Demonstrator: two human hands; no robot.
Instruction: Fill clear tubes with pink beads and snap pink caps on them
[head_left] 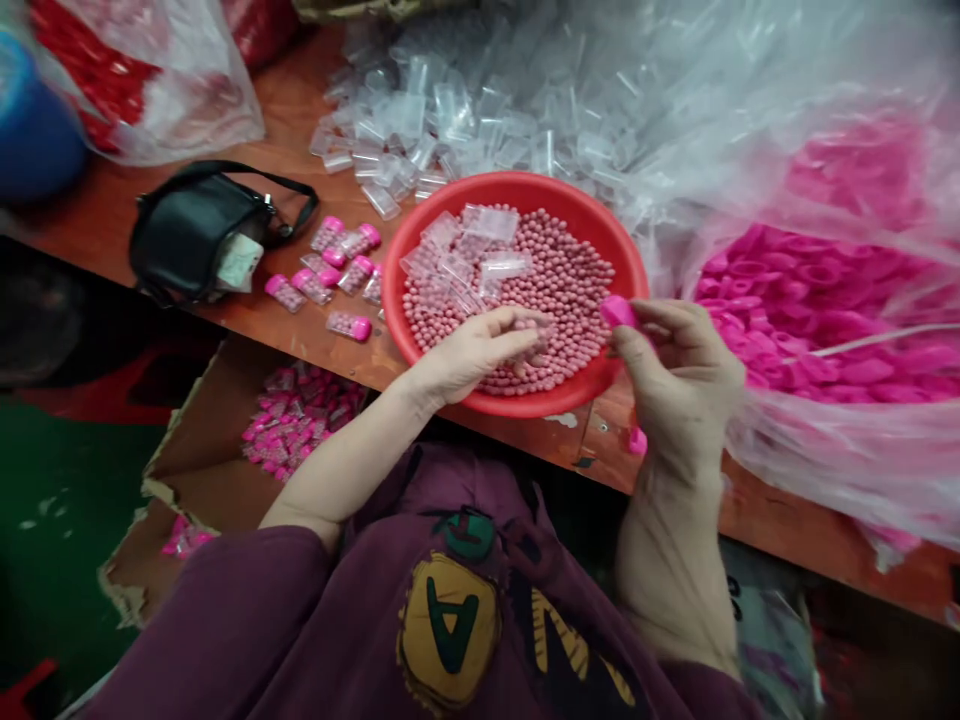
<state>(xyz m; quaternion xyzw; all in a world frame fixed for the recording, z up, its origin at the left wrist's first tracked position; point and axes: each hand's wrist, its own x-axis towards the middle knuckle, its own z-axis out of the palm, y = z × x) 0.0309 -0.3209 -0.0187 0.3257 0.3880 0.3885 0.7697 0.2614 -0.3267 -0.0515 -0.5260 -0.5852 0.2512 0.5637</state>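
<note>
My left hand (487, 350) is closed over the near part of a red basin (516, 404). Its fingers grip a small clear plastic bottle (538, 338), blurred against the pink beads (564, 285) that fill the basin. Several clear bottles without caps (491, 228) lie on top of the beads. At the basin's right rim, my right hand (679, 365) pinches a bright pink cap (618, 311) between thumb and fingers. The cap is apart from the bottle in my left hand.
Capped bottles of beads (349, 326) lie left of the basin, near a black bag (199, 235). Below stands a cardboard box (196, 455) with more of them. Clear bottles (450, 110) are heaped behind; a plastic bag of pink caps (817, 310) sits right.
</note>
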